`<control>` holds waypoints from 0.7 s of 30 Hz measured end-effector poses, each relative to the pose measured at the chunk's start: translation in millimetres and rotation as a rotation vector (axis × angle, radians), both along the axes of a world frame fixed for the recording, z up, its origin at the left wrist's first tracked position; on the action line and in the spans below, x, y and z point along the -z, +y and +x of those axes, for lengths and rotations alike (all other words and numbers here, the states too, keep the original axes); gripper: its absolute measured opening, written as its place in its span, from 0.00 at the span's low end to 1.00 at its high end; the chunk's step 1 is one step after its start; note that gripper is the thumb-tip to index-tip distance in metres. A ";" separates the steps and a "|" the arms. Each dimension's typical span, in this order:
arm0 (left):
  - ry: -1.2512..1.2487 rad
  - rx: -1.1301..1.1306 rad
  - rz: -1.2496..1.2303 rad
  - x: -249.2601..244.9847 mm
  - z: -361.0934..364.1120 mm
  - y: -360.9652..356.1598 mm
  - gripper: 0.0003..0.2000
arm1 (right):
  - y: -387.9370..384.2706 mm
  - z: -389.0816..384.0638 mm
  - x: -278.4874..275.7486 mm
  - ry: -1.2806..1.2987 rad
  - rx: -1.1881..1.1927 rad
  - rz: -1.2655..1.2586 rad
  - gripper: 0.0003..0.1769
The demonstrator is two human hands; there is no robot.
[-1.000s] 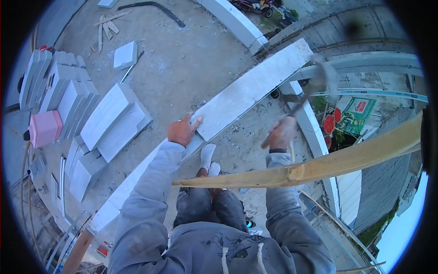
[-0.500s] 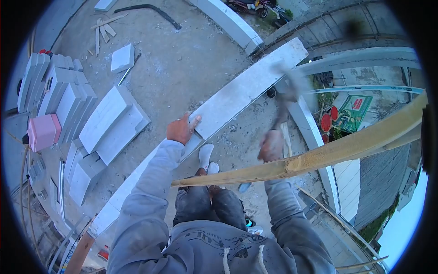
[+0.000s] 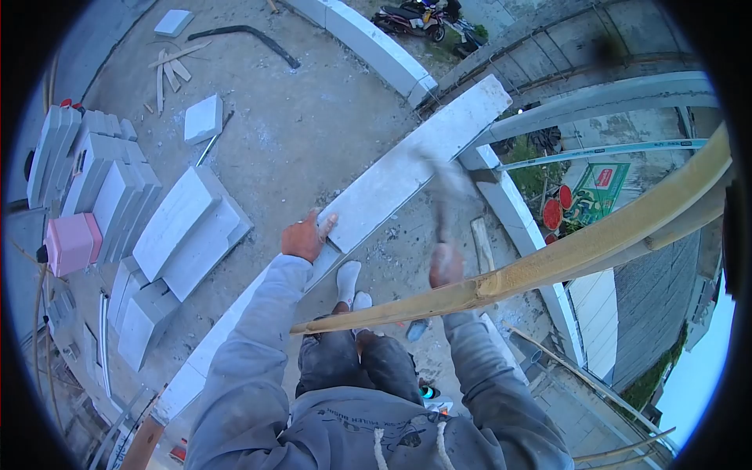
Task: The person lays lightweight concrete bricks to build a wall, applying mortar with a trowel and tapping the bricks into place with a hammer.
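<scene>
My left hand [image 3: 304,238] grips the near end of a long white block [image 3: 415,168], with the thumb on top and the fingers at its far edge. This block sits end to end with more white blocks [image 3: 235,321] in a low, narrow wall course running diagonally below me. My right hand [image 3: 446,265] is closed round the handle of a hammer [image 3: 442,215]. Its head is smeared by motion and overlaps the near edge of the long block in this view.
A bamboo pole [image 3: 501,286] crosses close in front of my right forearm. Stacked white blocks [image 3: 184,227] and a pink container [image 3: 72,239] stand at left. Another low block wall [image 3: 525,211] runs along the right. A motorbike [image 3: 415,22] is parked beyond the far wall.
My right hand has swung the hammer left, its head now over the long block's near edge. My left hand stays at the block's end. The whole view has shifted slightly.
</scene>
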State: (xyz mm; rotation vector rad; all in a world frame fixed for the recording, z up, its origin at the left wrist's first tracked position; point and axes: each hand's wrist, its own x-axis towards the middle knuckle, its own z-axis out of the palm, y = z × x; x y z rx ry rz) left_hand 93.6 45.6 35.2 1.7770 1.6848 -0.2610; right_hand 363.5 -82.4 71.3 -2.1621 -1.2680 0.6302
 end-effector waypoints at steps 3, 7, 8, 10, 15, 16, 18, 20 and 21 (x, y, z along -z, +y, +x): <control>-0.007 -0.009 0.011 -1.2 -0.7 3.0 0.36 | -3.4 -6.8 22.6 -0.095 0.005 -0.215 0.30; 0.026 0.015 0.001 -0.3 -1.7 -6.8 0.36 | 13.0 -7.2 -30.1 0.190 0.018 -0.211 0.30; -0.003 0.011 0.018 -0.1 -0.9 -2.0 0.35 | 10.8 -5.9 -39.3 0.255 -0.008 -0.165 0.30; -0.010 0.007 0.013 1.9 -1.2 -6.1 0.35 | -12.7 -6.7 -39.4 0.313 -0.011 -0.133 0.30; -0.027 0.034 0.079 4.7 -1.1 -9.2 0.36 | -29.0 -10.4 18.5 -0.037 -0.077 -0.470 0.31; -0.009 0.031 0.087 6.1 -1.1 -8.2 0.35 | -22.4 -8.1 19.7 -0.045 -0.065 -0.442 0.31; 0.016 0.013 0.079 11.3 -2.4 -6.7 0.34 | -25.5 -13.7 -7.3 0.126 -0.030 -0.397 0.33; -0.026 0.022 0.081 7.5 -5.7 -12.8 0.34 | -21.1 -14.8 -39.6 0.163 -0.029 -0.410 0.33; -0.065 0.015 0.101 -4.6 0.6 -1.3 0.33 | -9.2 -10.4 -46.5 0.200 -0.046 -0.406 0.34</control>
